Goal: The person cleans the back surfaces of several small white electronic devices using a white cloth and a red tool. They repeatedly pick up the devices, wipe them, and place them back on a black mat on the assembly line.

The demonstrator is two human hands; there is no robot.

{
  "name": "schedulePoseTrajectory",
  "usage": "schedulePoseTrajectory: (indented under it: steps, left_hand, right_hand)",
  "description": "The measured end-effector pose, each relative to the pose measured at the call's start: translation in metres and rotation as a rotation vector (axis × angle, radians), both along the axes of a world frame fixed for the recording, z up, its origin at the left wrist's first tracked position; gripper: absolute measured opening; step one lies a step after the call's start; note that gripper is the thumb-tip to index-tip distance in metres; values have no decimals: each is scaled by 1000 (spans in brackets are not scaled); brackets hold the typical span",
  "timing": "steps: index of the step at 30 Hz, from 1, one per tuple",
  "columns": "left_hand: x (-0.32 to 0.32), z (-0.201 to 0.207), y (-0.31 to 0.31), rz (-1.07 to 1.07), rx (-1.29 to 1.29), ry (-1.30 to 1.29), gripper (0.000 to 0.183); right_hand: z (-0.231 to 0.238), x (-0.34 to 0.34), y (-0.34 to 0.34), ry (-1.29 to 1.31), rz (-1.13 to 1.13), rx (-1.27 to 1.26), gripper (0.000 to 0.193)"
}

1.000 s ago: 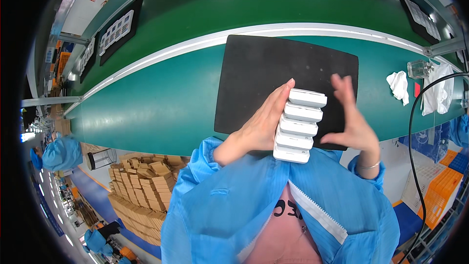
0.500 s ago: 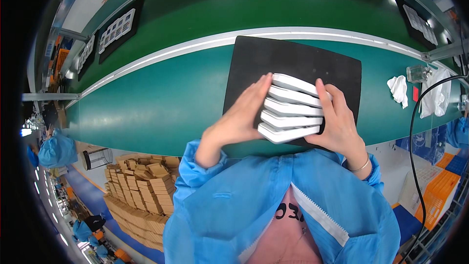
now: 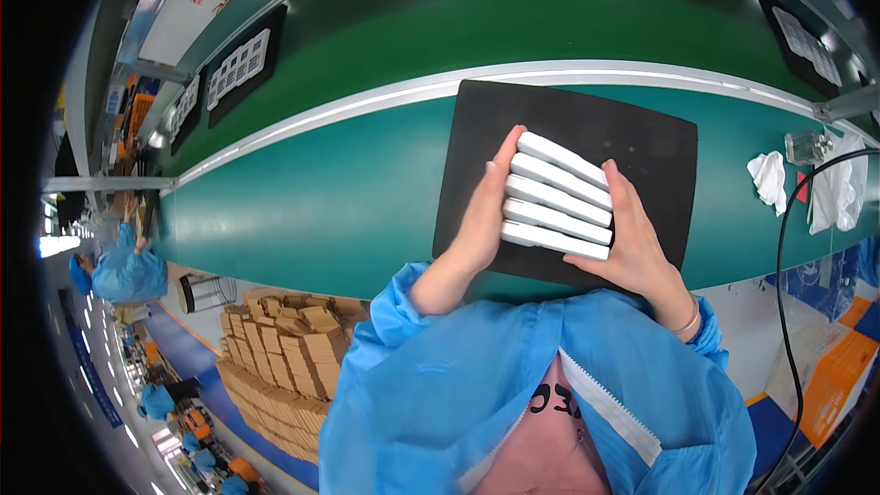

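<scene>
Several slim white rectangular cases [image 3: 557, 200] stand in a row, held together above a black mat [image 3: 651, 137]. Their narrow sides face up, and the row tilts down toward the right. My left hand [image 3: 483, 211] presses flat along their left ends, its fingers together. At the right ends, my right hand [image 3: 634, 231] closes in, with one finger up by the far case and the thumb beneath the nearest one. The cases' broad faces are mostly hidden, so I cannot tell exactly what they are.
A green conveyor belt [image 3: 477, 27] runs beyond the metal rail, carrying black mats with white trays [image 3: 240, 67]. At right lie a white cloth [image 3: 768, 179], a glass jar [image 3: 807, 147], a plastic bag [image 3: 839, 188] and a black cable [image 3: 782, 312]. Brown cartons [image 3: 284, 357] are stacked at lower left.
The cases have tipped so that their narrow sides face up more squarely and line up evenly. My left hand has straightened along their ends. The whole view has shifted slightly.
</scene>
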State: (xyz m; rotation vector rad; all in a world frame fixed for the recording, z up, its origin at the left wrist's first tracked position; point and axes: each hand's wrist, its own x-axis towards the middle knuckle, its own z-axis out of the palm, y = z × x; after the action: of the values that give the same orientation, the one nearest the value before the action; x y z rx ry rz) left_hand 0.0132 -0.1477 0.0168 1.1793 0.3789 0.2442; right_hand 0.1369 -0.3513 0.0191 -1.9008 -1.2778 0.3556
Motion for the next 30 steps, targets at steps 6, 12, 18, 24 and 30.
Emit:
schedulePoseTrajectory:
  steps: [6,12,18,24,30]
  left_hand:
    - [-6,38,41,-206,811,-294,104]
    - [-29,65,66,-458,908,-187,122]
    - [-83,44,76,-331,1046,58,123]
    - [-100,1,51,-157,1075,188,127]
    - [-74,-9,-7,147,1169,276,127]
  right_hand:
    - [46,11,14,-10,54,236,124]
    - [65,2,53,-132,220,225,121]
    - [52,8,53,-73,181,124,113]
    - [-2,15,-2,-530,-52,-435,79]
    - [1,13,-3,-404,-49,-314,73]
